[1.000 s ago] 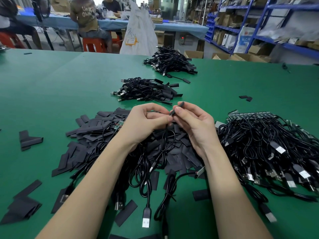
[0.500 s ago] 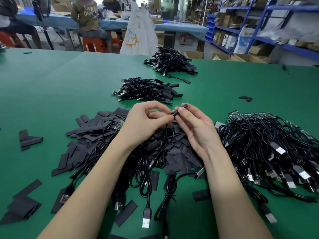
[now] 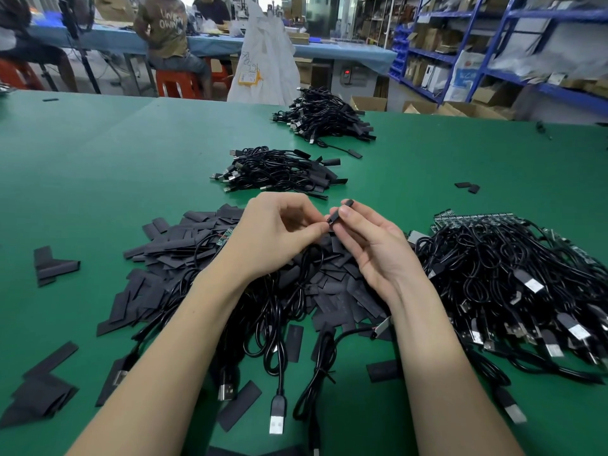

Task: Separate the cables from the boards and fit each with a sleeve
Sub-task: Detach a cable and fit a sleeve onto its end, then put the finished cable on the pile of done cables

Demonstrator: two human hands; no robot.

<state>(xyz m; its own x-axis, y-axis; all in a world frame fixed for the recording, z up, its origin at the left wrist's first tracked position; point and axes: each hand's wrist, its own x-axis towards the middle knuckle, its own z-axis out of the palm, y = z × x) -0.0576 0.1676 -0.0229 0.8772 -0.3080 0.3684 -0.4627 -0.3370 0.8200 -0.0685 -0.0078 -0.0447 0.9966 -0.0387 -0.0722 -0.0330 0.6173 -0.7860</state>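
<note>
**Sleeve and cable meeting between two hands**

Nearest the camera, loose cables (image 3: 279, 327) are lying on the green table (image 3: 98, 166), their USB plugs (image 3: 276, 419) pointing toward the viewer among scattered flat black pieces.

Above them, both forearms are reaching in over a heap of flat black sleeves (image 3: 184, 245). The left hand (image 3: 273, 238) is curling its fingers, with thumb and forefinger pinching at the lower end of a small black sleeve (image 3: 340, 212). The right hand (image 3: 371, 248) is pinching that same sleeve between thumb and forefinger, holding it tilted up and away above the heap. A thin black cable (image 3: 307, 258) is hanging down from where the two hands meet; whether its end is already inside the sleeve cannot be told.

Beside the left wrist, a small green board (image 3: 225, 236) is lying on the heap with a cable attached.

To the right, a big tangle (image 3: 513, 284) of cables is lying with green boards (image 3: 473, 218) lined along its far edge.

Farther off, a small pile (image 3: 279, 172) of sleeved cables is sitting on the table, and beyond it a second pile (image 3: 322, 116). Two stray sleeves (image 3: 467, 186) are lying apart on the right.

At the back, a white bag (image 3: 263, 57) is standing past the table edge, people are sitting at a blue bench (image 3: 345, 51), and blue shelves (image 3: 493, 44) are holding boxes.
</note>
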